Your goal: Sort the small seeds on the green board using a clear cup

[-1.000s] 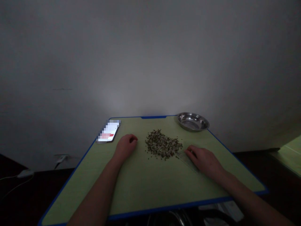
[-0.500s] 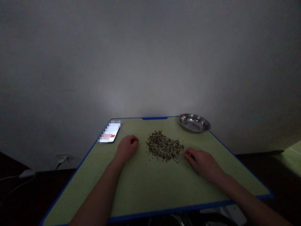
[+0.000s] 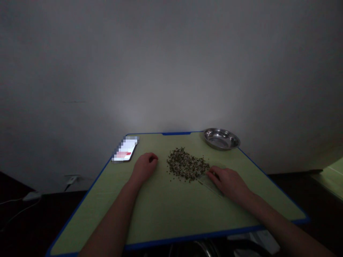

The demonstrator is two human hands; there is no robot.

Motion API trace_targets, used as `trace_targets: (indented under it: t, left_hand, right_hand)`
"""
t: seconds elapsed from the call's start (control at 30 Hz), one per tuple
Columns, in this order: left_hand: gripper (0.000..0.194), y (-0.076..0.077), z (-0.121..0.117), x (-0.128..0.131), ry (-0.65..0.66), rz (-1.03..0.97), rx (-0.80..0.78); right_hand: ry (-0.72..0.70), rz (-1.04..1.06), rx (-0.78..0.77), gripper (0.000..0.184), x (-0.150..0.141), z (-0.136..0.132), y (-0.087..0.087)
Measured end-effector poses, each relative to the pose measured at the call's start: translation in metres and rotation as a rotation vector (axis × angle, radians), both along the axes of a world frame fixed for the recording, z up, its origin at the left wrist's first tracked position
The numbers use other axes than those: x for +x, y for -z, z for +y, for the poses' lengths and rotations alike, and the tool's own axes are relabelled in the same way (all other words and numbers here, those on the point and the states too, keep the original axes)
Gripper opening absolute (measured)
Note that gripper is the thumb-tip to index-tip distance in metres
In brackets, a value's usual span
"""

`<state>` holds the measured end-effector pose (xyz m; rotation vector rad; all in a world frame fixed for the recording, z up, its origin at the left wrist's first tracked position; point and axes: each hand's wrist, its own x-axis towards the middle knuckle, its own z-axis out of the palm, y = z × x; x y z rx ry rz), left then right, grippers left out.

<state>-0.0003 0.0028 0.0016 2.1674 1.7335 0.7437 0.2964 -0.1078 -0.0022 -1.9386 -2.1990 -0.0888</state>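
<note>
"Left hand [image 3: 144, 167] first: how does it stand?"

"Loosely closed, fingers curled toward the thumb around a small dark hollow. Whether anything is tucked inside, I can't tell. It rests on the pale green tabletop [image 3: 166, 214], which has a blue edge."

"And the right hand [image 3: 229, 182]?"

"Thumb and fingers are drawn close together, their tips at the near right side of the pile of small mixed grains [image 3: 186, 166]. Whether they pinch anything, I can't tell."

"Where exactly is that pile?"

"Between the two hands, dark and pale bits spread in one loose patch. Its left edge lies a little apart from the left hand."

"What's that clear thing?"

"Some transparent piece [image 3: 210, 186], just beside the right hand's thumb and reaching to the grains. Its exact kind is too faint to name."

"Anything farther out?"

"Beyond the right hand, a shiny metal bowl [image 3: 222, 139]; left of the left hand, a lit smartphone [image 3: 125, 149]."
</note>
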Motion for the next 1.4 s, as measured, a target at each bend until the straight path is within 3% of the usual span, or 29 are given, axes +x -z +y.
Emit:
trace_targets:
  t: [0.73, 1.4]
  left_hand:
    - [0.024, -0.001, -0.001, 0.001, 0.0, 0.016, 0.014]
    - [0.024, -0.001, -0.001, 0.002, 0.001, 0.025, 0.013]
  right_hand:
    - [-0.089, 0.063, 0.031, 0.028, -0.002, 0.0, 0.003]
    - [-0.177, -0.017, 0.026, 0.028, -0.011, 0.007, 0.001]
